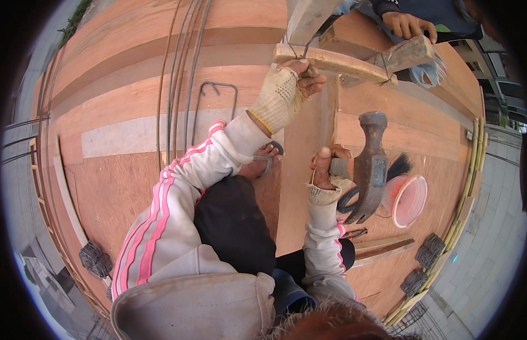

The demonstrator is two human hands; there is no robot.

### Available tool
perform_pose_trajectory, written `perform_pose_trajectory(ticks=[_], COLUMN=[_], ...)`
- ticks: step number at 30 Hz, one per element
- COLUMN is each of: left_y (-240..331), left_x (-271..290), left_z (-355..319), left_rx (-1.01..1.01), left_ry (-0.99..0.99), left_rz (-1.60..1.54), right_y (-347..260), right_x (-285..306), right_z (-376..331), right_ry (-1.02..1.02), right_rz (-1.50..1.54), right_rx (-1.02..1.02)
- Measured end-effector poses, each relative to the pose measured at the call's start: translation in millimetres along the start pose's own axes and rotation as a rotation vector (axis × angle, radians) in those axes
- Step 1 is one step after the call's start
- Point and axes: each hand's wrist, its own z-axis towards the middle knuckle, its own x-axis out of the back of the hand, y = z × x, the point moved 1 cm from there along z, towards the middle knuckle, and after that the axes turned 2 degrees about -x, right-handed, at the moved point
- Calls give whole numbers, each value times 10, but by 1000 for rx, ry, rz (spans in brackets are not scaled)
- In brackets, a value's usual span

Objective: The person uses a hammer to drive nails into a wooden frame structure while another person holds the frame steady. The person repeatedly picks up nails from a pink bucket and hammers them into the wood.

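My left hand, in a cream knitted glove with bare fingertips, is closed just below a wooden batten. Its fingers are curled together beside a dark wire tie looped round the batten; what they pinch, if anything, is too small to make out. Lower and to the right, my right hand, in a similar worn glove, is wrapped round the handle of a claw hammer. The steel head is raised close to the camera, its claw pointing toward me. Another person's hand rests on a wood block beside the batten.
Long steel rods and a bent steel bar lie to the left. A pink bucket, dark bristle-like strands and wood strips are at right. Grey bundles sit near the edges of the plywood deck; poles line its right side.
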Motion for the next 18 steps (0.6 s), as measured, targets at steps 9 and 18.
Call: perform_pose_trajectory(ticks=[9,18], left_y=[40,75], left_x=[-63,-152], left_z=[-45,-35], left_rx=[-4,-22], left_ry=[26,83], left_rz=[25,35], right_y=[-76,45], right_x=[-277,-347], right_z=[-110,-79], right_ry=[99,25], right_rz=[-8,-98], right_rx=[5,-48])
